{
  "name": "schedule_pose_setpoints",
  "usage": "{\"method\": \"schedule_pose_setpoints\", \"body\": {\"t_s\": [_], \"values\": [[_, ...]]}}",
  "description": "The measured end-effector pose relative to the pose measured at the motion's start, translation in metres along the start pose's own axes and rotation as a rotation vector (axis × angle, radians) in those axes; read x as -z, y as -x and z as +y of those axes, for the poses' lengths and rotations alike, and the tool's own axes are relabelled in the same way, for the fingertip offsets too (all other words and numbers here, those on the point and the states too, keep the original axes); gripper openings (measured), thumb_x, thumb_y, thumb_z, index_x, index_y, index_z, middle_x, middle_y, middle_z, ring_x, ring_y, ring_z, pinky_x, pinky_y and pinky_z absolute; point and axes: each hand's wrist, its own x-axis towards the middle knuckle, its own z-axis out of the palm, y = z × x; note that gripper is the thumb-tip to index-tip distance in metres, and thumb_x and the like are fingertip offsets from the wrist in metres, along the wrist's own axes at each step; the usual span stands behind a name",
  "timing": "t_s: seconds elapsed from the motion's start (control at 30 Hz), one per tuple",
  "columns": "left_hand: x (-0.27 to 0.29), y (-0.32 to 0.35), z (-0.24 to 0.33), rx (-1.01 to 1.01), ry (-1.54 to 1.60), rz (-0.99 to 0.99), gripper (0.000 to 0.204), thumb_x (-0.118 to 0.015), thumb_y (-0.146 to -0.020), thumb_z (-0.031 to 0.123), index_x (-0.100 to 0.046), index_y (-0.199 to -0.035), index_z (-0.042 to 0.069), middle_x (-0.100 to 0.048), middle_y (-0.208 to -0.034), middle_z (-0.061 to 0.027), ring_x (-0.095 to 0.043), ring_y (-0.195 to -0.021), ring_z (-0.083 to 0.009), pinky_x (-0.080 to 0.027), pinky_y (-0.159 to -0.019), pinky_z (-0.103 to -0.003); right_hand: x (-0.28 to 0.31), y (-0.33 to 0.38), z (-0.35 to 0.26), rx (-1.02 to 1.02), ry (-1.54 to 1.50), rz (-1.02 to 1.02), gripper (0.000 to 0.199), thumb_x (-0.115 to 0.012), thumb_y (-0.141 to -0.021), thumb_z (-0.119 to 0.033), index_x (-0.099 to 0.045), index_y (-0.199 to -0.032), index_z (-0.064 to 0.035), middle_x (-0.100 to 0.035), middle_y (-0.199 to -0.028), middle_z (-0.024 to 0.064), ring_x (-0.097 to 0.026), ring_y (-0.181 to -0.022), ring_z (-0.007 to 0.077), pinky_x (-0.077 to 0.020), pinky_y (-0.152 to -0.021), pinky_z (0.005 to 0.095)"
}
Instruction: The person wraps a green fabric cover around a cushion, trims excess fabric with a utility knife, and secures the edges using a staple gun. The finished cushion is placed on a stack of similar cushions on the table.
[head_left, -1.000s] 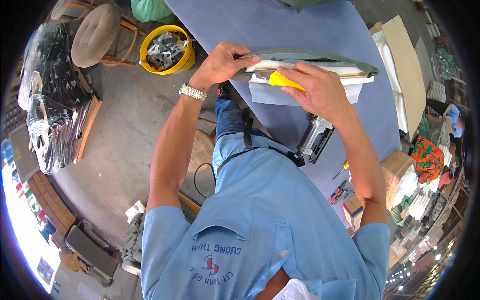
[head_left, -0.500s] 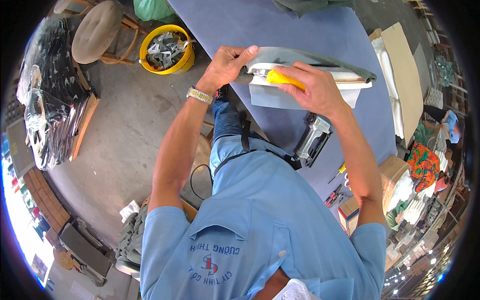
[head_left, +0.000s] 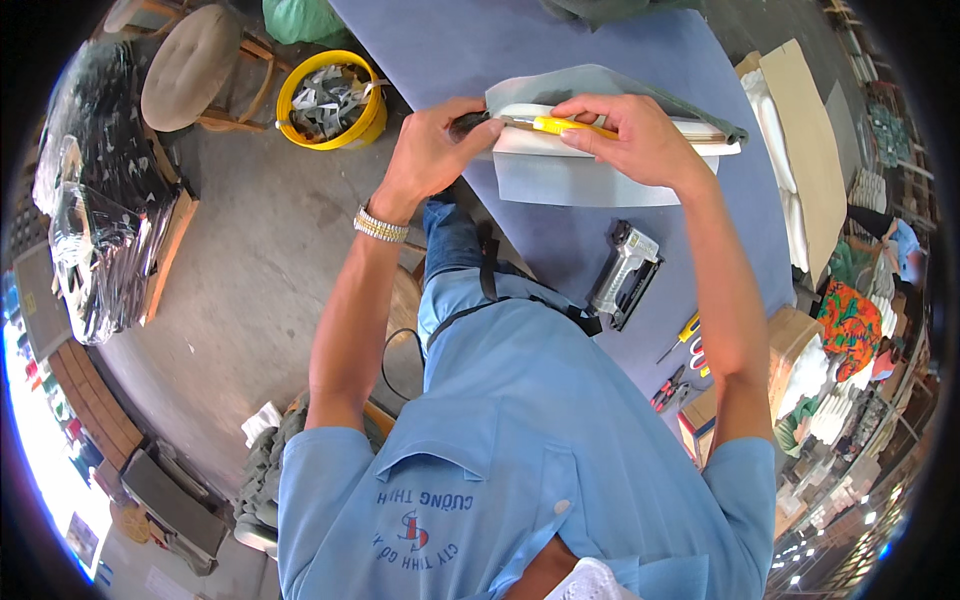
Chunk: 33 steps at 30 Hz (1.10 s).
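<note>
An upholstered piece with a grey fabric cover (head_left: 590, 85), pale padding and a light-grey flap (head_left: 580, 182) lies on the table. At its left end, my left hand (head_left: 432, 148) pinches the dark fabric edge between thumb and fingers. My right hand (head_left: 645, 140) grips a yellow-handled utility knife (head_left: 555, 125) from above, with its tip pointing left along the padding toward my left thumb. The blade is too small to make out clearly. Nearer to me, a silver and black staple gun (head_left: 627, 270) lies on the table.
The table has a blue-grey cover (head_left: 450, 50). Near its right edge lie a yellow screwdriver (head_left: 688, 328) and red-handled pliers (head_left: 668, 390). A yellow bucket of scraps (head_left: 362, 128) and a round stool (head_left: 190, 65) stand left on the floor. Cardboard (head_left: 808, 150) leans at the right.
My left hand has shifted left and turned, its thumb now lower on the fabric end. The knife has tilted flatter, and the fabric cover stands higher behind it.
</note>
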Motion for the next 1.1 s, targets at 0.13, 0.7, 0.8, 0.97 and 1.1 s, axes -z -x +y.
{"method": "schedule_pose_setpoints", "body": {"t_s": [0.13,0.7,0.8,0.97,1.1], "values": [[0.007,-0.011,0.022,0.107,-0.152,-0.163,0.034,-0.078,-0.091,0.034,-0.079,-0.1,0.001,-0.068,-0.068,-0.0146,-0.058,-0.057,-0.0166,-0.049,-0.059,-0.033,0.008,0.015,0.008,0.077,0.106,0.03,0.033,-0.075,-0.094,-0.03,-0.075,-0.122,-0.0122,-0.077,-0.103,0.0093,-0.071,-0.093,0.0275,-0.054,-0.086,0.0364],[0.021,-0.036,0.005,0.254,-0.054,-0.371,0.038,-0.078,-0.091,0.032,-0.072,-0.08,-0.004,-0.043,-0.059,0.0006,-0.037,-0.058,-0.0091,-0.033,-0.052,-0.032,0.001,0.011,0.0,0.248,0.375,0.049,0.037,-0.081,-0.087,-0.022,-0.076,-0.123,-0.0122,-0.073,-0.107,0.0044,-0.069,-0.094,0.029,-0.0553,-0.083,0.0382],[0.022,-0.037,0.004,0.235,-0.033,-0.383,0.039,-0.078,-0.092,0.033,-0.073,-0.081,-0.004,-0.043,-0.06,0.0024,-0.036,-0.058,-0.0084,-0.031,-0.051,-0.032,-0.003,0.006,-0.002,0.267,0.386,0.057,0.037,-0.08,-0.087,-0.022,-0.076,-0.123,-0.0124,-0.073,-0.106,0.0042,-0.068,-0.094,0.0289,-0.0552,-0.083,0.0381],[0.024,-0.037,0.015,0.24,-0.017,-0.396,0.043,-0.076,-0.097,0.032,-0.066,-0.07,-0.001,-0.037,-0.062,0.0075,-0.031,-0.061,-0.0056,-0.025,-0.052,-0.03,-0.005,0.003,-0.003,0.296,0.429,0.063,0.038,-0.08,-0.087,-0.023,-0.075,-0.123,-0.0129,-0.072,-0.102,0.0036,-0.068,-0.092,0.0287,-0.0553,-0.081,0.0384],[0.021,-0.038,0.003,0.224,0.017,-0.385,0.041,-0.077,-0.097,0.035,-0.073,-0.077,0.0,-0.041,-0.062,0.0084,-0.033,-0.061,-0.0053,-0.027,-0.052,-0.03,-0.009,0.0,-0.002,0.32,0.426,0.076,0.038,-0.08,-0.088,-0.023,-0.075,-0.124,-0.0123,-0.071,-0.099,0.0036,-0.068,-0.088,0.0286,-0.0553,-0.078,0.0385]]}}
